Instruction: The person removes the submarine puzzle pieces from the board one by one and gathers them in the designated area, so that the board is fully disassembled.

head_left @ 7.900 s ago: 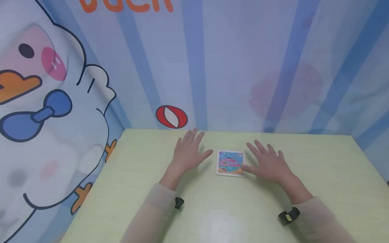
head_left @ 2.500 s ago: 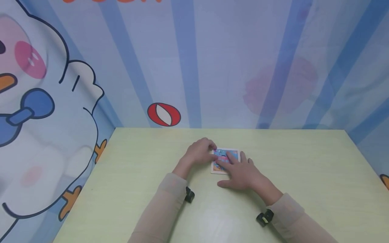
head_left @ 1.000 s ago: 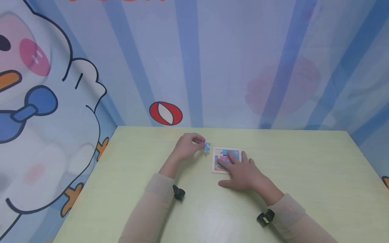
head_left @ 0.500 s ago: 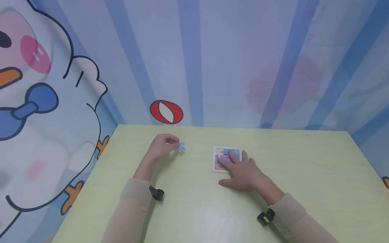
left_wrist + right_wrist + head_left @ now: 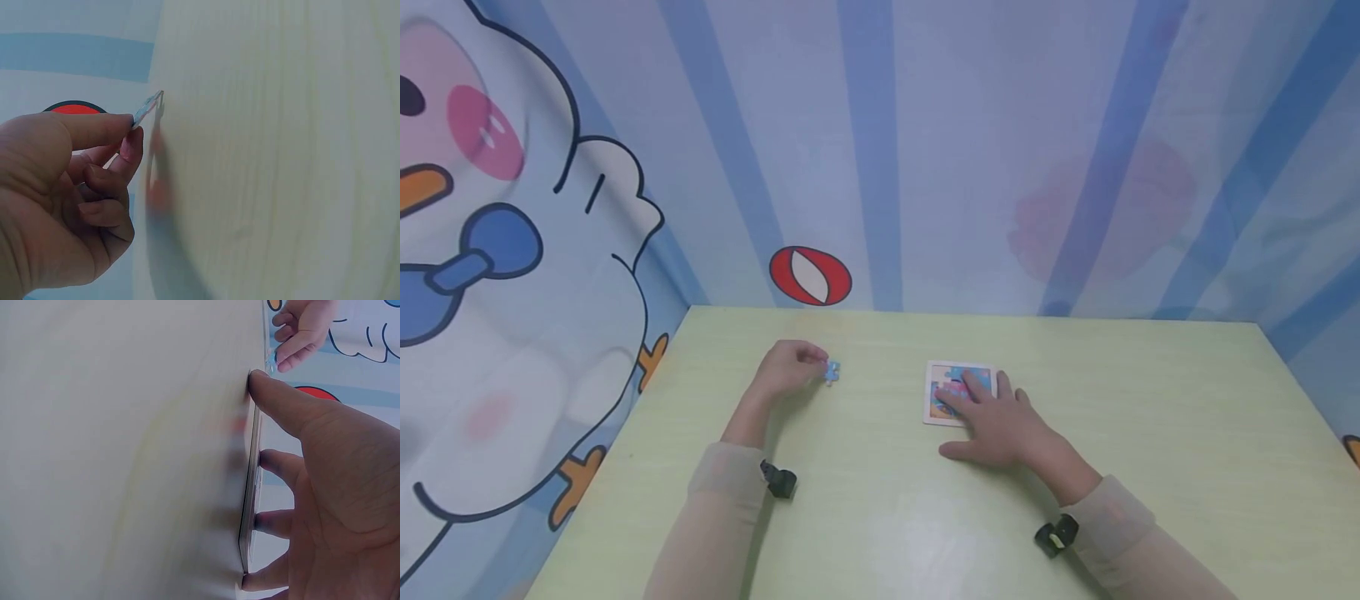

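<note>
Two hands low: left hand (image 5: 786,367) fingers pinch puzzle piece (image 5: 832,372); right hand (image 5: 1000,421) fingers flat on puzzle board (image 5: 942,392)

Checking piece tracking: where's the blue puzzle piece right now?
In the head view the puzzle piece is pinched in the left hand, low over the table, left of the puzzle board under the right hand.

The left hand (image 5: 59,187) pinches a thin puzzle piece (image 5: 147,110) between thumb and forefinger, its far tip at the pale green desk (image 5: 281,150) beside the hand.
</note>
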Demonstrator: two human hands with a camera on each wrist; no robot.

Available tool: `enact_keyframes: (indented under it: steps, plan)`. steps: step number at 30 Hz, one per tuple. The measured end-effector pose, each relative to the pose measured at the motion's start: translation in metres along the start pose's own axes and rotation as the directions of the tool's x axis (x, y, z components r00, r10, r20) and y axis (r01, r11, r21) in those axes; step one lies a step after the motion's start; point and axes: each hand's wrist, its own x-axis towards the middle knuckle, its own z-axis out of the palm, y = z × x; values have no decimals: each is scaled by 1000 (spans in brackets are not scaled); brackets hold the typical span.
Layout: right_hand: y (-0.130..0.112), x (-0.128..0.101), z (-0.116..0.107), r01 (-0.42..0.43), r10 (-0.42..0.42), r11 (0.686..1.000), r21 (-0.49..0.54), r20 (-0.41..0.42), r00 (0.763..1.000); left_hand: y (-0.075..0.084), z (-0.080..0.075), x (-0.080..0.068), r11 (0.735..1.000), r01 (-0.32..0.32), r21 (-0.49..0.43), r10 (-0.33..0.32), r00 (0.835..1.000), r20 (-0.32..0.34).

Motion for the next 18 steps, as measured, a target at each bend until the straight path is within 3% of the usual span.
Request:
enact_keyframes:
  steps: [11, 18]
  plan:
    - [-2, -1, -1, -4, 4, 1000, 8, 1, 1000, 0, 3, 1, 999, 36, 26, -35, 999, -31]
    - [0, 0, 0, -7, 7, 1000, -1, 2, 1000, 2, 6, 3, 999, -31, 10, 31, 998, -48]
